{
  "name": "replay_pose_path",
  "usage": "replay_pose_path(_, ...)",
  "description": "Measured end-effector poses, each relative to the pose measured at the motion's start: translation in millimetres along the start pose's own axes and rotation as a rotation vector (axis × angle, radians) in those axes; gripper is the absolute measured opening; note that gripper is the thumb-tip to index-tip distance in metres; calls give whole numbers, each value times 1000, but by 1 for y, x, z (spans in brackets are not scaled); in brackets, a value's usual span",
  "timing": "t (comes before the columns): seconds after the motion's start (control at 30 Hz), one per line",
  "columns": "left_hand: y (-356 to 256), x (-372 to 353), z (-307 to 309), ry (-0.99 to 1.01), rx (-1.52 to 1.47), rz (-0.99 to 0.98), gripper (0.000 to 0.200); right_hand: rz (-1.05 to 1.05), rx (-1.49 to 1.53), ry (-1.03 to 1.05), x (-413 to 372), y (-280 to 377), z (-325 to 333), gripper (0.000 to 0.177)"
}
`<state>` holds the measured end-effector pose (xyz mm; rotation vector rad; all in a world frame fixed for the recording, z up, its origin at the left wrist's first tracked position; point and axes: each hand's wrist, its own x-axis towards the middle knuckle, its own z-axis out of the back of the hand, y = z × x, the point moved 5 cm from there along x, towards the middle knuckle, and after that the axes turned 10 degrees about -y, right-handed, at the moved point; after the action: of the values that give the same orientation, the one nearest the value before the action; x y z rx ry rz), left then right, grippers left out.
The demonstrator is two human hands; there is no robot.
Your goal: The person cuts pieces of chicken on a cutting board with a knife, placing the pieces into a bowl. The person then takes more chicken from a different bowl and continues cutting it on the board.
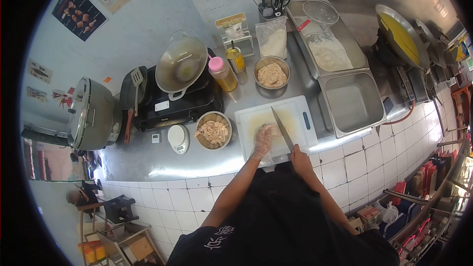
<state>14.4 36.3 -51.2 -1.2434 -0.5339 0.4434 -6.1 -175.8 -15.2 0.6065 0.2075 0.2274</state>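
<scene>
My right hand is bare and wraps round the handle of a long kitchen knife, its blade slanting up and left over the board. In a clear plastic glove, my left hand grips a pale piece of raw meat just left of the blade; the meat is partly hidden by the fingers. Both rest over a white cutting board with a yellowish wet stain. A steel bowl of cut raw meat stands left of the board. Behind the board is another steel bowl with minced-looking raw meat.
Left lie a kitchen scale, a gas stove bearing a wok, and a large pot. A pink-capped bottle and a bag of white powder stand behind. Steel trays are right, one holding flour.
</scene>
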Motion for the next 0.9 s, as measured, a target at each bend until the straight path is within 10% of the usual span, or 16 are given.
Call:
replay_pose_path(0.13,-26,12,7,65,-181,180,19,-58,-47,-13,-4,0,8,20)
replay_pose_path(0.33,-33,40,32,-362,-68,82,22,-64,0,-67,-4,-14,13,22)
replay_pose_path(0.63,-67,9,-14,120,-256,353,23,-121,160,-115,-8,-14,32,20)
replay_pose_path(0.77,43,-12,-22,1,-38,365,24,-59,142,-117,-10,0,35,18)
replay_pose_path(0.9,28,-25,-10,-50,-122,570,25,56,106,-20,-14,10,16,17)
